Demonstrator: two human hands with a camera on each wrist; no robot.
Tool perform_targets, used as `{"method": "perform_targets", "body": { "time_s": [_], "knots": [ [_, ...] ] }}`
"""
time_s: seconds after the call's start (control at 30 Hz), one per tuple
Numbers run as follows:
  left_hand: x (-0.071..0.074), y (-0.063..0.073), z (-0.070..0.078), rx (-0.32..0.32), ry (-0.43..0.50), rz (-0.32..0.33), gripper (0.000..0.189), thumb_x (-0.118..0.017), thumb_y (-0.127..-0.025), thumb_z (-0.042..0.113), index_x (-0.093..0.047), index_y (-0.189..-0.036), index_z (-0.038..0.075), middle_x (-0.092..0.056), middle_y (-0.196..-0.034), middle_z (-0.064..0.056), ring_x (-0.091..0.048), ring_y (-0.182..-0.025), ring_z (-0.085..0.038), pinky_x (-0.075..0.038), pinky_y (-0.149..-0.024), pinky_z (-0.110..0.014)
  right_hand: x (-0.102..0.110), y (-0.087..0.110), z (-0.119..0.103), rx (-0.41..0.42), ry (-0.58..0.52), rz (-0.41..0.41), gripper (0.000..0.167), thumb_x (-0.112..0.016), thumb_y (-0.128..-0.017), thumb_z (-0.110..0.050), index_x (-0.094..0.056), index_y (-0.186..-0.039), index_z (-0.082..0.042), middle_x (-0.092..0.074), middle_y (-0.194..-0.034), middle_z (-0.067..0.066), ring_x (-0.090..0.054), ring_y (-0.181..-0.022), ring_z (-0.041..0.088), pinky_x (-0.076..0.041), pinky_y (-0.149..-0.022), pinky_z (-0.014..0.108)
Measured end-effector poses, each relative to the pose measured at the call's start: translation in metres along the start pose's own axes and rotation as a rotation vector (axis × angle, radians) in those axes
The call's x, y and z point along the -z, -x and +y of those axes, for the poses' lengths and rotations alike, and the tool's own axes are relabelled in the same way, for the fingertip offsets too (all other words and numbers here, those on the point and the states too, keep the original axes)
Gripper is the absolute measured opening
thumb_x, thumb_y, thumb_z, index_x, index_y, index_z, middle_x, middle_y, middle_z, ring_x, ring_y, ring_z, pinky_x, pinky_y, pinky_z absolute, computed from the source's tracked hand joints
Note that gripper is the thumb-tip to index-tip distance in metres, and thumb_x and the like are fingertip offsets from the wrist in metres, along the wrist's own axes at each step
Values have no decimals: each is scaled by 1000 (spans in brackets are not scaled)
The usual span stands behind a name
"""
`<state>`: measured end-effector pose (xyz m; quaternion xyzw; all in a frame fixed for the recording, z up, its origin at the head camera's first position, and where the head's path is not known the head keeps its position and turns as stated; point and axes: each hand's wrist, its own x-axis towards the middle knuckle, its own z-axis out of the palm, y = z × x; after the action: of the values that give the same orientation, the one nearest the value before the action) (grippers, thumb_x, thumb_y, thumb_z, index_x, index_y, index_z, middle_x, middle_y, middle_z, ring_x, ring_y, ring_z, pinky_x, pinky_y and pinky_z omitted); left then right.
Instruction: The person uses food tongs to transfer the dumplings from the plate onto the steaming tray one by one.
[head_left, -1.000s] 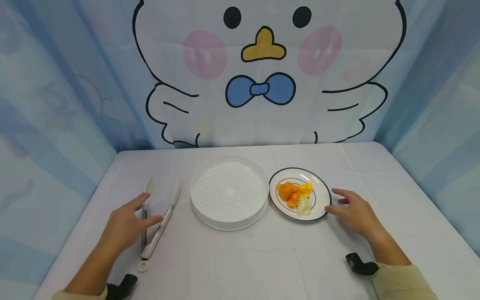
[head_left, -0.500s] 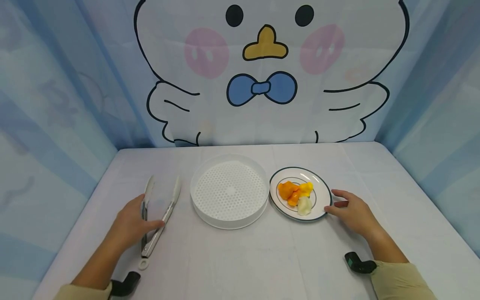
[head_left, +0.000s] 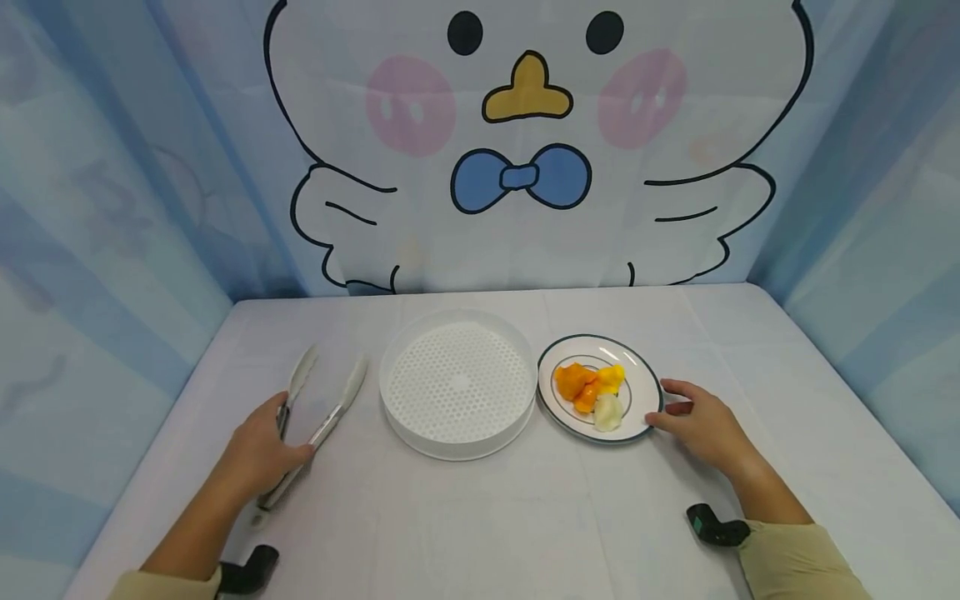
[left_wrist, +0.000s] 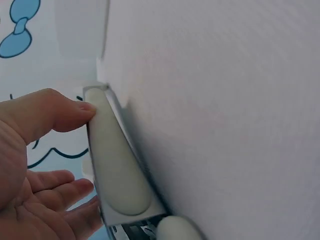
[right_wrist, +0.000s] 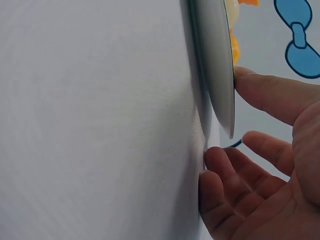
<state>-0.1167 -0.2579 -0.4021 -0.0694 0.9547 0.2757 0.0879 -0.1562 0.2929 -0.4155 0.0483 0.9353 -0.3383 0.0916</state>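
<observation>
My left hand (head_left: 257,450) grips a pair of metal tongs (head_left: 327,426) with pale tips, lying spread on the table. In the left wrist view the thumb presses one pale-padded arm of the tongs (left_wrist: 115,155); the fingers are partly hidden behind it. My right hand (head_left: 702,423) is at the right rim of a white plate (head_left: 639,406) with dark rings. Its thumb touches the upper rim, while the other fingers are loosely bent beside the plate (right_wrist: 216,65). Orange and yellow pieces (head_left: 581,385) and one cream piece (head_left: 608,412) lie on the plate.
Between the tongs and the plate stands a round white perforated tray (head_left: 459,450), its side close against the plate. A white cloth (head_left: 480,533) covers the table. Behind and at both sides hang printed blue curtains (head_left: 112,250).
My left hand has closed onto the tongs and turned them, tips swinging right and the ring end moving left. My right hand stays at the plate's rim.
</observation>
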Motion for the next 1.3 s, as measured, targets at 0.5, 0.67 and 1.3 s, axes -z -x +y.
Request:
{"method": "perform_targets", "body": {
  "time_s": [0.5,0.67,1.3],
  "knots": [
    [0,-6,-5,68,-32,54,101,-81,-81,45,-31,-145,-16,-37,-140,-43,-43,-123,-58,-45,-92,-63,0,-2,0,-19,-15,-11,82,-74,-90,-36,-36,-148,6,-52,-131,33,-53,-112,44,-51,-91,52],
    [-1,-8,-4,80,-62,35,106,-81,-80,50,-32,-140,-22,-40,-136,-45,-47,-119,-57,-46,-91,-62,0,-2,0,-18,-13,-14,82,-74,-90,-37,-36,-148,7,-52,-130,33,-53,-112,43,-50,-91,52],
    [12,2,1,-45,2,231,77,-73,-88,30,-39,-140,-16,-49,-131,-40,-52,-111,-52,-46,-86,-63,0,-3,1,-21,3,-11,81,-75,-90,-37,-38,-148,4,-54,-127,33,-57,-104,40,-54,-83,45]
  ]
}}
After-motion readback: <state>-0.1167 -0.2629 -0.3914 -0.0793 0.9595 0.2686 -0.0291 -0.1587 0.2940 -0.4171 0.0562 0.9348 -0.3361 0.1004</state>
